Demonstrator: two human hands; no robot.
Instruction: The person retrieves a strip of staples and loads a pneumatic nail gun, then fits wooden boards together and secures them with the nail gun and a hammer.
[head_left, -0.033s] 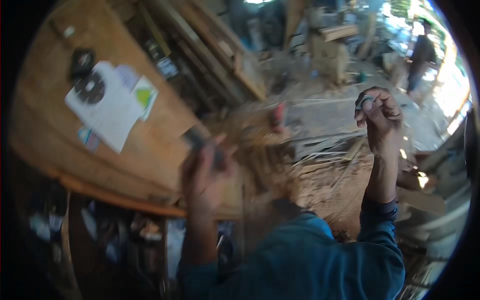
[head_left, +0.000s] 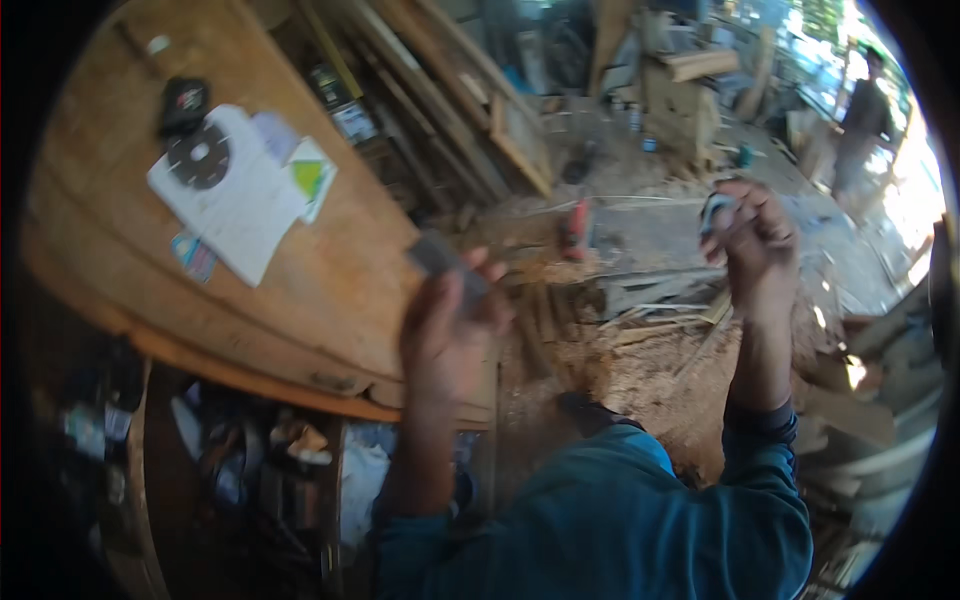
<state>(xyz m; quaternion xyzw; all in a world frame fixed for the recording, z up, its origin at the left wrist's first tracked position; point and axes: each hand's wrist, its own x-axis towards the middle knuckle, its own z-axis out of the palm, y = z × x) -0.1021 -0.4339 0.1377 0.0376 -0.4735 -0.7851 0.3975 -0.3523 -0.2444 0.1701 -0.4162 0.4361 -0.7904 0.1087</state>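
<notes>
Left hand (head_left: pixel 445 345), blurred, clamped with thumb and fingers on a flat dark-grey piece (head_left: pixel 434 257), whose far end sticks out beyond the fingertips, up and to the left. Right hand (head_left: pixel 765 255) raised, well apart on the other side; thumb and fingers pinched together on a small pale rounded piece (head_left: pixel 715 214), its exact form too blurred to tell. Between the two hands, a wide open gap with sawdust (head_left: pixel 650 385) and loose wood strips (head_left: pixel 655 318) below. Left hand appears over the right edge of the wooden table (head_left: pixel 330 310); height above it cannot be told. Left of that hand, a broad bare stretch of tabletop runs out to white paper sheets (head_left: pixel 235 225), a dark slotted disc (head_left: pixel 200 157) lying on their upper part, a black case-like object (head_left: pixel 184 105) just beyond. Table's near edge curves away leftward, below the left hand's level, with a cluttered compartment (head_left: pixel 240 470) underneath. Ahead of the left hand, long boards (head_left: pixel 430 110) crowd the table's far side. Red tool (head_left: pixel 577 230) on the ground between hands, farther off. Beyond the right hand, a person (head_left: pixel 865 110) stands well clear.
</notes>
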